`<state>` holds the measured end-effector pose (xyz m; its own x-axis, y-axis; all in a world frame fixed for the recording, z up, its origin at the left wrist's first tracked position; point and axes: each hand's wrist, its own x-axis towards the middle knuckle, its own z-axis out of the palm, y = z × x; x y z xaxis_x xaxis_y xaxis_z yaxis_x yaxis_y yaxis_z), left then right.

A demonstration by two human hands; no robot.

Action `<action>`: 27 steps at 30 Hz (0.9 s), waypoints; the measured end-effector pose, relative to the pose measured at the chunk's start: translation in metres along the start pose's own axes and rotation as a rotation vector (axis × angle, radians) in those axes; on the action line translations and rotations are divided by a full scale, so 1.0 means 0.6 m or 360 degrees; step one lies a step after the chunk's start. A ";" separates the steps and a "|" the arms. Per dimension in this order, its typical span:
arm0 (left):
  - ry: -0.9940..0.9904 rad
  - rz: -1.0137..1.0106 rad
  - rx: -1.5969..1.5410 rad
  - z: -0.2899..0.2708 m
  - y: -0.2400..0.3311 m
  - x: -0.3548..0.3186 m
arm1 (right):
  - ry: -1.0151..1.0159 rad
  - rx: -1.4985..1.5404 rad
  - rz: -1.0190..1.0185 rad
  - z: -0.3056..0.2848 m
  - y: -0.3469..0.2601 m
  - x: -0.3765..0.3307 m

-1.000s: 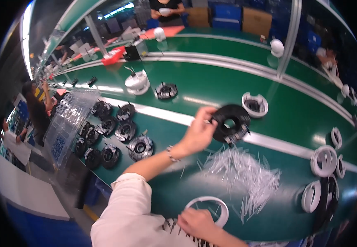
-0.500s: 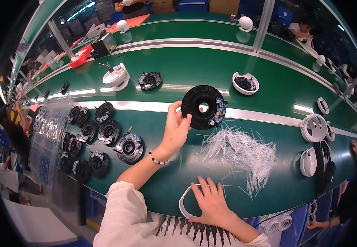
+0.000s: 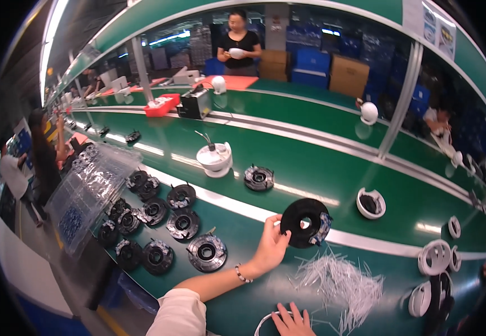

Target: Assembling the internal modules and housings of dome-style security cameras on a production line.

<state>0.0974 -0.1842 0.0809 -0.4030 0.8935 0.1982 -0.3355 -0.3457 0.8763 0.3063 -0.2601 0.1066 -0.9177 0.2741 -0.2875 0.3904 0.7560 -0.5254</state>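
Observation:
My left hand (image 3: pixel 270 246) holds up a flat black disc (image 3: pixel 304 208) by its left edge, fingers and thumb closed on it. The disc has a round hole in the middle and a blue circuit board (image 3: pixel 322 227) at its right side. Low in the picture, my right hand (image 3: pixel 292 323) rests with fingers spread over a white ring (image 3: pixel 262 325); the lower edge cuts off both. A loose heap of thin clear strips (image 3: pixel 341 290) lies just beyond that hand. Several similar black discs (image 3: pixel 157 256) with circuit boards lie left of my left forearm.
A clear plastic tray stack (image 3: pixel 94 185) lies at the bench's left end. Beyond the pale strip stand a white housing (image 3: pixel 215 161), another black disc (image 3: pixel 259 178) and a white bowl-shaped shell (image 3: pixel 371 205). White rings (image 3: pixel 434 257) sit at right. A person (image 3: pixel 239 45) stands across the line.
The view has swung up and left, so the bench sits lower and more of the far line shows. My left hand keeps hold of the disc; my right hand stays at the white ring.

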 end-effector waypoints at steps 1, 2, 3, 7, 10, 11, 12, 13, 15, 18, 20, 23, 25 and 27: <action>-0.0022 -0.0002 0.0006 -0.003 0.003 -0.002 | -0.0029 -0.0009 -0.0041 -0.003 0.000 0.005; -0.0005 0.0028 0.0006 -0.006 0.003 -0.001 | -0.0059 -0.0014 -0.0073 -0.001 0.002 0.009; -0.0008 0.0044 -0.0022 -0.009 0.003 0.001 | -0.0035 -0.0008 -0.0096 0.003 -0.003 0.015; -0.0025 0.0024 -0.0026 -0.006 0.006 0.007 | -0.0040 -0.0081 -0.0168 -0.014 0.013 0.021; -0.0035 0.0069 -0.0093 -0.003 -0.006 0.007 | 0.0221 0.0109 -0.0104 -0.032 0.050 0.020; -0.0041 0.0071 -0.0093 -0.003 -0.011 0.006 | 0.0547 0.0271 -0.0177 -0.032 0.081 0.013; -0.0080 0.0096 -0.0051 -0.002 -0.017 0.002 | 0.0915 0.0383 -0.0164 -0.042 0.095 0.007; -0.0121 0.0120 -0.0020 -0.002 -0.025 -0.006 | 0.1375 0.0593 -0.0175 -0.038 0.114 0.001; -0.0151 0.0122 0.0026 0.010 -0.039 -0.030 | 0.1939 0.1391 -0.0257 -0.063 0.109 0.019; -0.0380 -0.0183 -0.0047 0.041 -0.055 -0.080 | 0.1959 0.1984 -0.0133 -0.056 0.109 0.042; -0.0681 -0.0308 0.0188 0.025 -0.100 -0.104 | 0.1934 0.1611 -0.0072 -0.042 0.100 0.064; -0.1015 -0.0437 -0.0142 0.023 -0.076 -0.097 | 0.1915 0.1549 -0.0058 -0.039 0.088 0.061; -0.1148 -0.0904 -0.0501 0.035 -0.011 -0.075 | 0.1889 0.1483 0.0102 -0.044 0.077 0.053; -0.1230 -0.1210 -0.1300 0.017 -0.018 -0.067 | 0.1847 0.1493 0.0057 -0.046 0.068 0.050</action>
<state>0.1257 -0.2131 0.0677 0.5926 0.7758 0.2168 -0.7731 0.4721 0.4236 0.2925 -0.2048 0.0986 -0.2762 0.9323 0.2334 -0.0964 0.2148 -0.9719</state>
